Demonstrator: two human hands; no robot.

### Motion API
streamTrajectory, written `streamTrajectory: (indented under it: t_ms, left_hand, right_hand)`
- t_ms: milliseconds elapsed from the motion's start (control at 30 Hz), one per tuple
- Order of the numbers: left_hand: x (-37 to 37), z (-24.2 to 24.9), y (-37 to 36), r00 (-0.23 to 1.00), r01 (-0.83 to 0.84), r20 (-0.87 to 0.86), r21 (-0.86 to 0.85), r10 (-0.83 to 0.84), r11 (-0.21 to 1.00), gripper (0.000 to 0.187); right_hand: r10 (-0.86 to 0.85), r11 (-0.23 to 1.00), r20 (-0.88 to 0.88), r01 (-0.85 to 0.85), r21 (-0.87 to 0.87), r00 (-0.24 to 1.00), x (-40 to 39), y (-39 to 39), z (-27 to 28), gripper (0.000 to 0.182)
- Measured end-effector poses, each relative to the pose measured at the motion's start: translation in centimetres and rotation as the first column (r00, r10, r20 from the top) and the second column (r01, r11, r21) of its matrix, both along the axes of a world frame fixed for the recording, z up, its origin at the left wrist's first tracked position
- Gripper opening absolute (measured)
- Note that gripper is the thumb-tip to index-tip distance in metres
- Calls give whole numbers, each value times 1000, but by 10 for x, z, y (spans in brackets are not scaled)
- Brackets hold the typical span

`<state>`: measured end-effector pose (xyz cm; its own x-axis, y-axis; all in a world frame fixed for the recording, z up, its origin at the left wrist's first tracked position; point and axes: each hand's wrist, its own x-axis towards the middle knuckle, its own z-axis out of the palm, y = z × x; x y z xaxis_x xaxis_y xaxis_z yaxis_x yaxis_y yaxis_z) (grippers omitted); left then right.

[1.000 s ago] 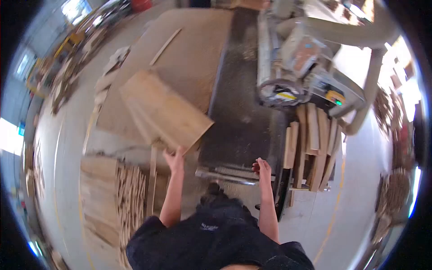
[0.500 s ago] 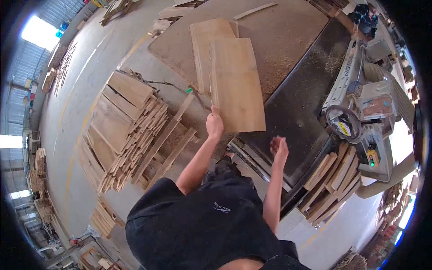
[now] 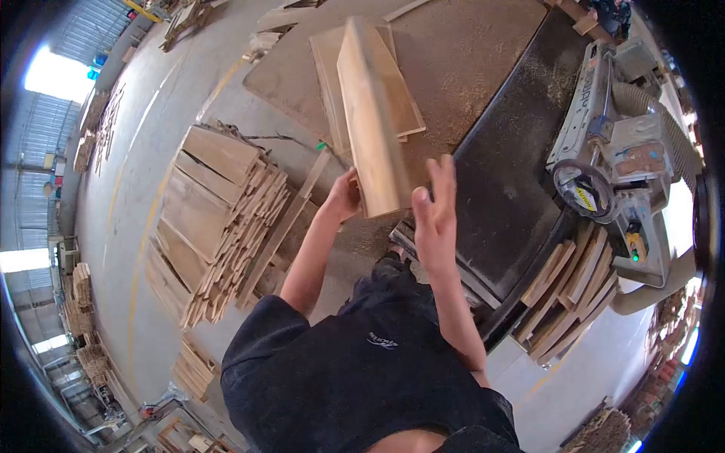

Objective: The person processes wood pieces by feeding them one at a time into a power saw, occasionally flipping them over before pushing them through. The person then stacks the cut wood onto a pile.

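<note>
A wooden board [image 3: 370,128], slightly blurred by motion, is tipped up on its long side over the sawdust-covered table. My left hand [image 3: 345,195] grips its near left edge, the fingers partly hidden behind the wood. Just right of the board's near end is my right hand [image 3: 436,219], open, fingers stretched upward and thumb apart, holding nothing. Beneath the raised board lie another plank [image 3: 404,106] and, to its left, a further board [image 3: 326,75].
Left of me stands a stack of planks [image 3: 219,211] on timber bearers. A black machine bed [image 3: 502,204] runs along the right, beside a saw unit with a handwheel [image 3: 580,189]. Cut strips [image 3: 574,287] lean below it. Another person [image 3: 612,16] is at the far right.
The held board has gone from nearly flat to tipped on its side, exposing the plank beneath. My right hand has moved up and left, close to the board.
</note>
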<state>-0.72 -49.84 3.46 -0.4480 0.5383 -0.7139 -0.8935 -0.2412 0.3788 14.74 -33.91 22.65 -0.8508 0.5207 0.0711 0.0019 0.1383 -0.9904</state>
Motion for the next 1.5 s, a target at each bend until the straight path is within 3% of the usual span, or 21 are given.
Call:
streamTrajectory:
  t_ms: [33,100,133,167,200,233,300,400,533,567,600,633,700,833,933,1067,1167,1233,1300,1367,1500]
  left_hand:
    - [-10,19,2,990,80,106,159,-98,984,70]
    - [-3,-2,15,994,43,-96,-26,-45,999,70]
    - [-3,-68,5,988,-12,-130,500,88,866,71]
    - [-3,-102,-1,971,-19,-97,878,217,478,73]
    - [10,-65,13,973,-117,150,976,-174,184,70]
    - [24,-44,24,976,-114,146,974,-161,194,70]
    - [47,-34,33,981,-187,189,855,46,483,48]
    - [88,-16,16,998,-18,-11,869,56,495,58]
    - [149,-37,5,994,-83,42,881,98,465,65]
    - [157,-36,8,981,-105,-124,306,149,946,70]
    - [163,-31,13,953,-182,-298,-429,52,885,75]
    - [169,-51,4,897,-136,-404,-636,-179,759,85]
    - [186,-42,-1,668,-212,-488,-848,-561,485,85]
    - [216,-22,5,597,-155,-531,-812,-602,563,76]
    - [231,-30,27,621,-13,-507,-769,-597,639,62]
    - [235,-60,69,677,144,-416,-735,-607,663,45]
    - [238,-39,91,687,146,-424,-716,-591,683,45]
    - [238,-26,97,698,150,-414,-712,-584,686,45]
    - [230,-21,94,307,-231,-539,-842,-784,488,45]
    - [210,-7,108,82,-555,-690,-631,-720,542,50]
    - [178,112,133,85,-425,-936,-343,-340,838,57]
  right_hand:
    - [98,995,-55,-96,39,994,-3,-1,1,73]
    - [140,988,-135,-148,-51,981,-8,-6,-14,63]
    - [275,917,-63,-281,-284,959,-4,-7,-9,58]
    - [420,776,-29,-375,-507,907,-2,-9,-7,53]
    - [425,814,-65,-413,-408,903,1,-12,-21,48]
    - [435,804,-75,-425,-415,897,8,-14,-25,48]
    - [415,893,1,-408,-189,910,22,-15,-31,46]
    - [457,862,55,-427,-275,888,48,-10,-39,49]
    - [401,851,71,-343,-398,913,89,-6,-41,53]
    - [340,914,142,-291,-284,930,101,-8,-45,58]
    - [258,960,204,-228,-160,944,113,-8,-51,64]
    - [210,972,207,-182,-145,956,128,-4,-66,64]
    - [-38,998,535,55,-15,844,167,0,-113,70]
    - [-108,912,414,256,-322,904,250,-1,-200,63]
    - [-321,621,385,499,-605,865,295,-19,-218,53]
    - [-365,433,450,577,-693,815,330,-21,-215,50]
    - [-392,499,374,536,-681,840,348,-34,-264,49]
    - [-375,412,437,569,-712,818,343,-40,-253,50]
    - [-304,335,452,539,-773,838,344,-43,-243,54]
    - [-322,325,457,550,-769,829,343,-44,-242,54]
    - [-422,380,477,628,-679,771,343,-47,-251,53]
